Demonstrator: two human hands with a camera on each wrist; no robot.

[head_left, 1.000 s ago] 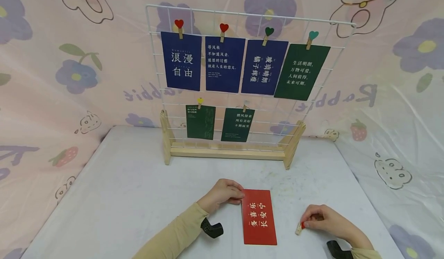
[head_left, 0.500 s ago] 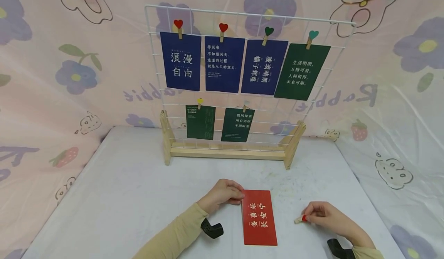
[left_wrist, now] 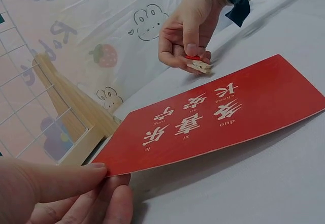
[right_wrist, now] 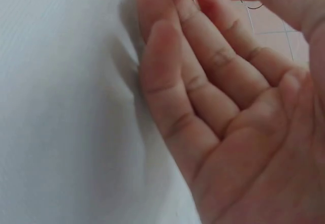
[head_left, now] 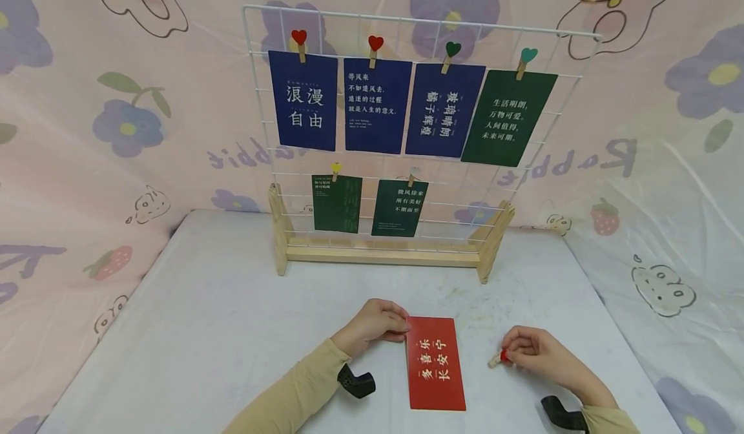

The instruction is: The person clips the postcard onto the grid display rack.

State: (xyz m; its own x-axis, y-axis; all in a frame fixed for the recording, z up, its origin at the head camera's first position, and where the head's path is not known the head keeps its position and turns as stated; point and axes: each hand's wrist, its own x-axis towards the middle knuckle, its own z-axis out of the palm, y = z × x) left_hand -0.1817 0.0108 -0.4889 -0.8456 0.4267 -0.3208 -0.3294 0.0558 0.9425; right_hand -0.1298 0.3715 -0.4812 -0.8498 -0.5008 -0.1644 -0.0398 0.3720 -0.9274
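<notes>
A glossy red card (head_left: 435,363) with white characters lies flat on the pale, faintly scuffed table (head_left: 203,330); the left hand (head_left: 374,324) pinches its near-left corner between thumb and fingers, lifting that edge slightly. Just to the card's right, the right hand (head_left: 537,356) pinches a small wooden clothespin (head_left: 497,358) topped with a red heart, held just above the table. Behind stands a white wire grid panel (head_left: 418,137) on a pale wooden base (head_left: 380,253), with blue and green cards clipped to it. Shiny plastic sheeting (head_left: 116,130) printed with flowers and rabbits surrounds everything.
</notes>
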